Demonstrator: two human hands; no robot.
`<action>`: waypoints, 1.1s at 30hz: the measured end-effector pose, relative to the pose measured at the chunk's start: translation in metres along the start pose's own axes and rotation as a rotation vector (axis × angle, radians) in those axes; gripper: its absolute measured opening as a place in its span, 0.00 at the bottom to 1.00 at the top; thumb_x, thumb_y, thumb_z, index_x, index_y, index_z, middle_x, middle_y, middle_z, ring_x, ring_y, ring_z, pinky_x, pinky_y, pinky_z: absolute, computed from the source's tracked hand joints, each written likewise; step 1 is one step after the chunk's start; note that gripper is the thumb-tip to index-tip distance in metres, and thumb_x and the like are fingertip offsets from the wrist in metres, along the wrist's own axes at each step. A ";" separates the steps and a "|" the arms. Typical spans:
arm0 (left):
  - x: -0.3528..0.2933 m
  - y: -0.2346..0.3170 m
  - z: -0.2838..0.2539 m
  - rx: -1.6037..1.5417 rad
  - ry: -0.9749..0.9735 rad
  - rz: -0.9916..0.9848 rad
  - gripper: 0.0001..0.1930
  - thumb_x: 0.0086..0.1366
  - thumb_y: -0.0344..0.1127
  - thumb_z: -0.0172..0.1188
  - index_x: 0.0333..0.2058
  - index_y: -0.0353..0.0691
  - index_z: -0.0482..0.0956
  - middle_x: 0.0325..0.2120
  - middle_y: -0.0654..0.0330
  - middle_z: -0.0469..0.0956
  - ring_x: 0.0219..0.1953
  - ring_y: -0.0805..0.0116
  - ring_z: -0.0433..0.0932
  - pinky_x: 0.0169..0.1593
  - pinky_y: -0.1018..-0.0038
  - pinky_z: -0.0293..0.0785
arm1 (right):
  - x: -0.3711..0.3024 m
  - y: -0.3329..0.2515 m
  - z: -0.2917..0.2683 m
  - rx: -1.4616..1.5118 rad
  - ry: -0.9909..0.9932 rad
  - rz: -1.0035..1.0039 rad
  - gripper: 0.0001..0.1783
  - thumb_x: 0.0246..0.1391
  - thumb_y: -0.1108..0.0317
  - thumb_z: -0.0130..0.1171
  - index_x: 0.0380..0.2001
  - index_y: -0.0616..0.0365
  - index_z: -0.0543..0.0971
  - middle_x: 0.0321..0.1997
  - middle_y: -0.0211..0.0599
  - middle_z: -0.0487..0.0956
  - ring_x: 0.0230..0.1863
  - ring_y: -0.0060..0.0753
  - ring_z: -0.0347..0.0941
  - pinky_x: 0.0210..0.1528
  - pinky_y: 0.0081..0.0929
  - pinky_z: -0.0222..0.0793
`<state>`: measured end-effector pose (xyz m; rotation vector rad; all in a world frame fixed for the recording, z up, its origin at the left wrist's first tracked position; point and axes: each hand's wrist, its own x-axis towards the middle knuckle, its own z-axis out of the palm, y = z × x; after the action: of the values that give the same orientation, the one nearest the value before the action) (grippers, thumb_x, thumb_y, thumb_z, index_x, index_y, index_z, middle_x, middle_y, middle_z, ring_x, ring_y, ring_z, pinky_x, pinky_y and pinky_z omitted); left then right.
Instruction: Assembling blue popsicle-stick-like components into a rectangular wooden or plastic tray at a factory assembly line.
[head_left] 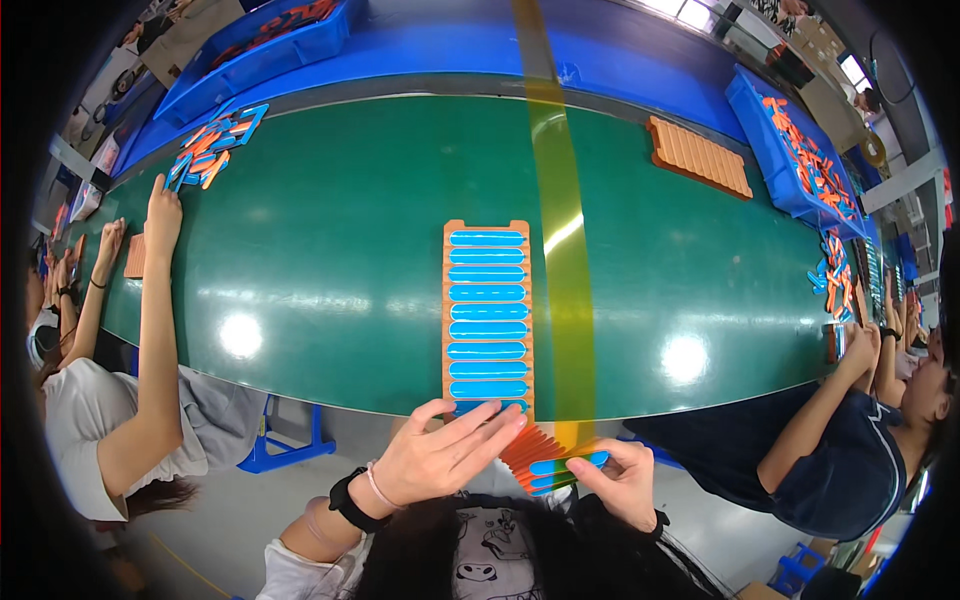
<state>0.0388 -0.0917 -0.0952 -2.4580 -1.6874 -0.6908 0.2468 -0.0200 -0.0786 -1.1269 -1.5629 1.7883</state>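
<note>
We see the left hand [440,455] lying flat, fingers stretched out and together, its fingertips pressing on the near end of an orange slotted tray [487,310] filled with blue strips [486,293]. That tray lies lengthwise on the green surface [330,250], reaching its near edge. The right hand [622,480] has its grip pinched on a fanned stack of orange and blue strips [545,458], held just off the near edge, to the right of the tray's end. A yellow translucent band [562,220] runs from far to near beside the tray. On the far right lies an empty orange tray [700,155], with a blue bin of strips [800,150] beyond it. Other people's arms rest at the left and right edges.
</note>
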 end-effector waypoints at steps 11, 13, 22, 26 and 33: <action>-0.001 0.009 0.000 -0.155 -0.004 -0.597 0.36 0.42 0.37 0.64 0.51 0.31 0.62 0.56 0.53 0.57 0.54 0.56 0.57 0.49 0.65 0.51 | 0.000 0.000 0.039 0.319 0.039 0.177 0.15 0.51 0.79 0.50 0.41 0.59 0.60 0.27 0.30 0.75 0.28 0.11 0.67 0.22 0.07 0.55; -0.003 0.015 0.003 -0.142 -0.012 -0.596 0.36 0.42 0.36 0.64 0.51 0.31 0.61 0.56 0.54 0.57 0.54 0.57 0.57 0.49 0.66 0.50 | 0.000 0.003 0.040 0.297 0.037 0.152 0.14 0.50 0.79 0.50 0.39 0.58 0.60 0.27 0.31 0.75 0.26 0.11 0.67 0.21 0.07 0.55; 0.004 0.021 0.011 -0.093 -0.014 -0.559 0.35 0.40 0.40 0.64 0.46 0.25 0.64 0.54 0.51 0.59 0.53 0.58 0.58 0.47 0.65 0.48 | 0.008 0.005 0.043 0.308 0.191 0.179 0.13 0.49 0.80 0.51 0.32 0.57 0.58 0.21 0.33 0.74 0.23 0.12 0.67 0.23 0.08 0.56; 0.003 0.018 0.008 -0.090 -0.019 -0.539 0.36 0.40 0.40 0.64 0.47 0.26 0.63 0.54 0.51 0.58 0.52 0.57 0.59 0.47 0.65 0.50 | 0.011 0.006 0.043 0.329 0.209 0.211 0.14 0.47 0.82 0.52 0.30 0.58 0.58 0.21 0.32 0.73 0.24 0.14 0.69 0.26 0.09 0.59; -0.006 -0.014 0.004 -0.044 0.203 -0.130 0.24 0.47 0.39 0.61 0.45 0.47 0.68 0.46 0.66 0.71 0.39 0.69 0.65 0.36 0.76 0.59 | 0.013 0.009 0.046 0.291 0.207 0.174 0.14 0.48 0.81 0.52 0.31 0.58 0.57 0.24 0.37 0.74 0.29 0.24 0.74 0.27 0.15 0.67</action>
<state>0.0253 -0.0902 -0.1034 -2.2313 -1.7805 -0.9658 0.2029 -0.0364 -0.0905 -1.2861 -1.0743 1.8677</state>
